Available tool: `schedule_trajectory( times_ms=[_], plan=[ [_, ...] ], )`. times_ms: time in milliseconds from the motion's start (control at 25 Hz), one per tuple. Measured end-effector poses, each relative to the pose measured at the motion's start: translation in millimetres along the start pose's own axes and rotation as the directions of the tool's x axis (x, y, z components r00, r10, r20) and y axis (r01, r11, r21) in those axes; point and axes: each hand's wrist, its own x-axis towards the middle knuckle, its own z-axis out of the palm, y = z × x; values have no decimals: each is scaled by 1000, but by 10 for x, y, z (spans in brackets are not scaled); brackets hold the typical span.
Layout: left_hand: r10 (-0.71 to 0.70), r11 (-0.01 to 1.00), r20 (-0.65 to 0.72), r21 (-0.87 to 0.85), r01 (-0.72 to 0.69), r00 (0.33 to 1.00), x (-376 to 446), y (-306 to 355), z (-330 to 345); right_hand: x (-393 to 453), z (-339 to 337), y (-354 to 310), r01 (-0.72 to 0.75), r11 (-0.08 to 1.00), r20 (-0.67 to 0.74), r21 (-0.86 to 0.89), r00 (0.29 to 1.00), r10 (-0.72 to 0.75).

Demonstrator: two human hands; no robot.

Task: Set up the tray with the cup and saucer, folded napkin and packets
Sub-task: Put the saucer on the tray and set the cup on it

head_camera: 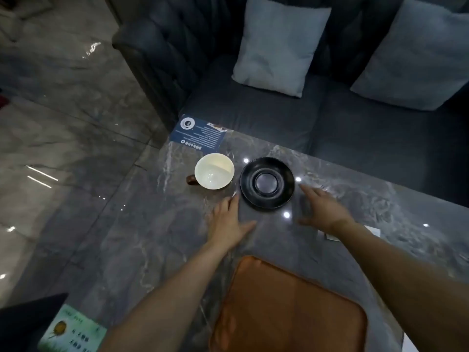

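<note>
1. The grey marble table [177, 250] fills the lower frame; its far edge runs along a dark sofa [279, 110], its left edge drops to a glossy floor.
2. A brown tray [286, 308] lies nearest the person, empty, with bare tabletop beyond it.
3. Both forearms reach forward over the table on either side of the tray.
4. The black saucer [267, 185] sits between the two hands' fingertips, just beyond them.
5. The left hand [228, 222] is spread flat, palm down, holding nothing, fingertips just short of the saucer's left rim.
6. The right hand [322, 208] is likewise spread and empty, beside the saucer's right rim.
7. The cream cup [214, 170] stands upright left of the saucer, apart from it, handle pointing left.
8. A white packet [373, 231], partly hidden by the right forearm.
</note>
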Motion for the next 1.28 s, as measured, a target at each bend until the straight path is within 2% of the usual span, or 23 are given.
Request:
schedule_trajectory(
  times_ms=[200,320,520,680,840,1040,1280],
  plan=[
    [-20,999,-100,-49,15,995,152,24,208,454,40,-7,17,999,3,-35,1000,-16],
    [-7,998,-170,-64,-4,985,250,41,290,666,77,50,10,1000,2,5,1000,-10],
    [-52,993,-213,-115,28,976,318,99,368,838,127,85,34,999,63,18,997,-35],
    [-84,987,-259,-156,45,962,329,137,369,821,175,107,53,996,11,74,998,-54],
    [-102,970,-246,-238,42,964,329,128,341,743,215,67,28,994,-2,103,1000,-28],
    [-57,951,-235,-308,-19,970,269,101,269,505,261,16,-4,981,-16,196,1000,7],
    [5,917,-140,-393,-60,990,-32,122,159,-16,378,-27,-43,956,-74,289,995,67]
  ],
)
